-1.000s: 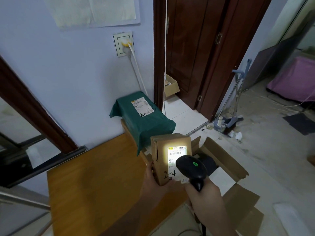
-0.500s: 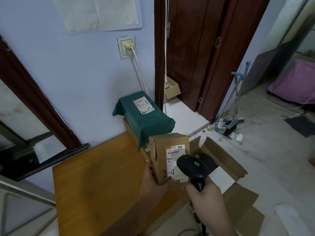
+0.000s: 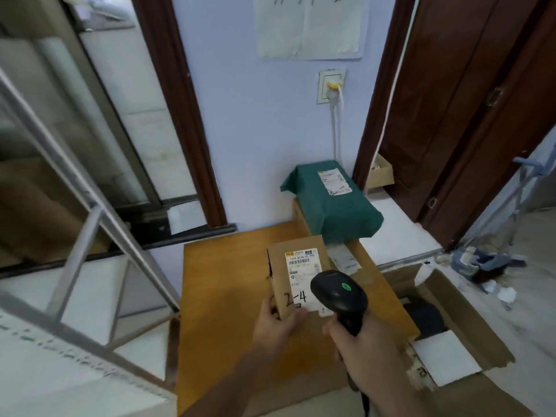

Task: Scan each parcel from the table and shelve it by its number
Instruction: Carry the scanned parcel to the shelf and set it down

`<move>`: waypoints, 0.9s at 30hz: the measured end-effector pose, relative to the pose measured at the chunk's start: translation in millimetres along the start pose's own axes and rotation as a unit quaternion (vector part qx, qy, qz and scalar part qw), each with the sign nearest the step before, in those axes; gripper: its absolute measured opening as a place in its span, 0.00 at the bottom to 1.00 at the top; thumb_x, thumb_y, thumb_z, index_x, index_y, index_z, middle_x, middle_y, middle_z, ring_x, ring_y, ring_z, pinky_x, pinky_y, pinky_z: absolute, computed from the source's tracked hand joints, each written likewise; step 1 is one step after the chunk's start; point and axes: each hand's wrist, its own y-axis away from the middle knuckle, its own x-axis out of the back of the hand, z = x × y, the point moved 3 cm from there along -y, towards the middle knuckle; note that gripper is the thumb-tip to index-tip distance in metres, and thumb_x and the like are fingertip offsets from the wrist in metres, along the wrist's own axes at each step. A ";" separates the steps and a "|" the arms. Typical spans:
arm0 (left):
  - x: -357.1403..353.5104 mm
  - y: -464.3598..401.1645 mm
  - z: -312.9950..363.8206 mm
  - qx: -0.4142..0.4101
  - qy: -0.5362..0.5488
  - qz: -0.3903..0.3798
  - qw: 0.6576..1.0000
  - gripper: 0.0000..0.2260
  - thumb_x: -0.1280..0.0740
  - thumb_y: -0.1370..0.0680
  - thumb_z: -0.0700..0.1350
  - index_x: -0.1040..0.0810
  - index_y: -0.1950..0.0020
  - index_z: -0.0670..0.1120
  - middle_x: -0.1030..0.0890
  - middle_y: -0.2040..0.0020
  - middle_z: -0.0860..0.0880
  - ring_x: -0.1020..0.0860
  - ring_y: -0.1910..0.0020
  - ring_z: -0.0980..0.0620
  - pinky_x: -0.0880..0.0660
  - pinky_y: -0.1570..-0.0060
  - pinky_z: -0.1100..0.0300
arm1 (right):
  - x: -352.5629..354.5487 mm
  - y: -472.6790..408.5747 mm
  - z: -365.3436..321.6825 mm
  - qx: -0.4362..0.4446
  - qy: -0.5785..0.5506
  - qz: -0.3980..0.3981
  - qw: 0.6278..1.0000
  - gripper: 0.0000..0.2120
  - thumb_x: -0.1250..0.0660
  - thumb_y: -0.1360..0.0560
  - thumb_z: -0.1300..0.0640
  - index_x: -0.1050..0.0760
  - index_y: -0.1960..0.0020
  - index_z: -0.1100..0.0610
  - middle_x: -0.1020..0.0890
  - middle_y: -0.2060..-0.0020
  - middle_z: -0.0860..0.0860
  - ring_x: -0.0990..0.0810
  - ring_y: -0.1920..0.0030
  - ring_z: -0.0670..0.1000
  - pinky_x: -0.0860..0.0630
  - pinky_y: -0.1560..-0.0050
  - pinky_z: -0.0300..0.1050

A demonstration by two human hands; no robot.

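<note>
Left hand (image 3: 275, 322) grips small brown cardboard parcel (image 3: 293, 275) marked "2-4" over wooden table (image 3: 228, 302); right hand (image 3: 359, 341) grips black handheld scanner (image 3: 338, 293).

light: soft, even indoor | blur: left edge smeared | distortion: wide-angle bowing

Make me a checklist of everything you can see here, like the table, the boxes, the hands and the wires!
Surface: wooden table, bare on the left.
Job's things: small cardboard parcel marked 2-4; black scanner; green-wrapped parcel lying on another box at the table's back.
Clutter: open cardboard box on the floor.
Grips: left hand holds the small parcel; right hand grips the scanner.
Cables: white cord from the wall socket.
Surroundings: metal frame, dark wooden door.
</note>
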 end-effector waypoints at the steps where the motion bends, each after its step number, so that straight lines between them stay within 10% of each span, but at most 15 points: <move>1: 11.7 6.6 -1.3 0.002 0.006 0.007 1.000 0.45 0.20 0.35 0.62 0.36 0.23 0.53 0.20 0.40 0.57 0.18 0.46 0.59 0.19 0.56 0.65 | -8.9 3.1 -5.2 0.008 0.003 -0.017 1.000 0.02 0.30 0.24 0.60 0.22 0.55 0.58 0.20 0.74 0.53 0.22 0.74 0.44 0.28 0.73 0.30; 11: 133.3 104.7 -45.4 0.032 0.097 0.068 0.992 0.41 0.20 0.30 0.58 0.34 0.22 0.52 0.17 0.42 0.58 0.18 0.47 0.63 0.22 0.54 0.68 | -102.5 67.6 -49.6 0.100 0.054 -0.132 0.985 0.05 0.30 0.23 0.59 0.21 0.57 0.59 0.22 0.76 0.52 0.22 0.76 0.45 0.26 0.73 0.38; 16: 196.4 181.7 -88.1 0.042 0.117 0.118 0.985 0.54 0.18 0.43 0.72 0.33 0.23 0.53 0.16 0.39 0.54 0.16 0.41 0.52 0.22 0.34 0.48 | -149.5 141.3 -68.6 0.151 0.070 -0.157 0.974 0.03 0.30 0.24 0.59 0.23 0.56 0.54 0.21 0.75 0.51 0.22 0.75 0.44 0.26 0.73 0.36; 27: 350.9 357.8 -154.5 0.050 0.201 0.271 0.940 0.49 0.19 0.38 0.65 0.39 0.24 0.52 0.17 0.40 0.51 0.16 0.44 0.51 0.17 0.45 0.50 | -280.7 277.6 -126.2 0.223 0.069 -0.300 0.925 0.02 0.32 0.22 0.58 0.21 0.54 0.55 0.22 0.77 0.49 0.23 0.75 0.41 0.30 0.72 0.31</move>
